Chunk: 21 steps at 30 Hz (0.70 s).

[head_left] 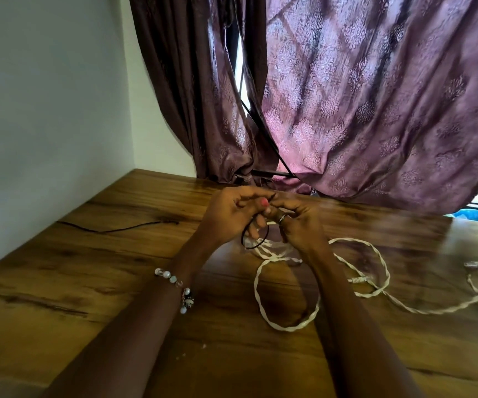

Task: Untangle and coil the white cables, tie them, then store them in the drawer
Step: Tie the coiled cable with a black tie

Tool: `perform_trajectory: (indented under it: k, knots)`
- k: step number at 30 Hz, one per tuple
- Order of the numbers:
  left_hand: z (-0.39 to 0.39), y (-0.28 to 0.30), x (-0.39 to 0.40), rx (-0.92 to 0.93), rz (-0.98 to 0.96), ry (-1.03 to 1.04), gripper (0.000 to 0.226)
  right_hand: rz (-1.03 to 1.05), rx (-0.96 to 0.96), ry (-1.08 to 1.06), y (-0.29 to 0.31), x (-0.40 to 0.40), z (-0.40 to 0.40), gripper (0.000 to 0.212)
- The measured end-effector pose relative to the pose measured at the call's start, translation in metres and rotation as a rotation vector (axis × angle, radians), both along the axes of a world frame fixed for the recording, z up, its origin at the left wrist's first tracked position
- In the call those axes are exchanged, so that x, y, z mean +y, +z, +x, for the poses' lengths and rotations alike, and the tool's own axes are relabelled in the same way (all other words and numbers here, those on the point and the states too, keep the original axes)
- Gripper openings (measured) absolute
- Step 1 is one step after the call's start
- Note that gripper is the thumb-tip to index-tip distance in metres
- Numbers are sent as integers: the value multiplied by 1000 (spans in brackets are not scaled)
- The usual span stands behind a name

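**Tying the coil**

We judge the tying step is in hand. Our left hand [229,216] and right hand [298,222] meet at the centre of the frame, both grips pinching a thin black elastic band [253,239] that loops just above the bunched white twisted cables [286,297]. Those lie partly coiled on the brown wooden surface [88,282], one loop near our right forearm, loose strands trailing to the right edge. Next, the band must wrap the bundle. A thin black wire [117,228] lies at left; purple patterned curtains [375,96] hang behind. No drawer shows.
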<state>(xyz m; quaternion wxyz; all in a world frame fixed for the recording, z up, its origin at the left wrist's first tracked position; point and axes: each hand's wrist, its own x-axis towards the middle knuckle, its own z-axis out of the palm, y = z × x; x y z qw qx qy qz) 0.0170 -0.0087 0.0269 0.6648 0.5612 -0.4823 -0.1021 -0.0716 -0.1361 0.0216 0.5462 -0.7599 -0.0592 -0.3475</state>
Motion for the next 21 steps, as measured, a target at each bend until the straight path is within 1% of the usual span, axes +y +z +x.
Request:
perform_trajectory:
  k: [2, 4, 6, 7, 9, 11, 12, 15, 16, 18, 21]
  knots:
    - [1, 1, 2, -20, -5, 41, 14, -28, 19, 11, 0, 3, 1, 10]
    - [2, 2, 6, -165, -18, 152, 10, -52, 28, -4, -1, 5, 3, 12]
    - [5, 4, 9, -323, -52, 276, 12, -43, 30, -12, 1, 7, 3, 18]
    - [6, 5, 10, -334, -85, 319, 14, -36, 40, -15, 2, 8, 2, 22]
    - [9, 5, 10, -274, -179, 431, 15, -28, 84, -29, 3, 9, 0, 24]
    - [12, 6, 10, -140, -254, 554, 16, -15, 119, -26, 3, 10, -3, 21]
    - [16, 7, 10, -42, -272, 601, 15, -13, 129, -27, 4, 11, -4, 19]
    - [33, 9, 13, 385, -303, 675, 15, 2, 137, -21, 7, 15, -6, 18]
    - [37, 10, 14, 517, -324, 665, 18, 9, 146, -9, 8, 16, -7, 16]
    - [39, 12, 16, 718, -387, 595, 27, 12, 171, 15, 10, 18, -9, 12]
    - [35, 13, 16, 899, -497, 459, 25, 2, 188, 4, 10, 18, -8, 8]
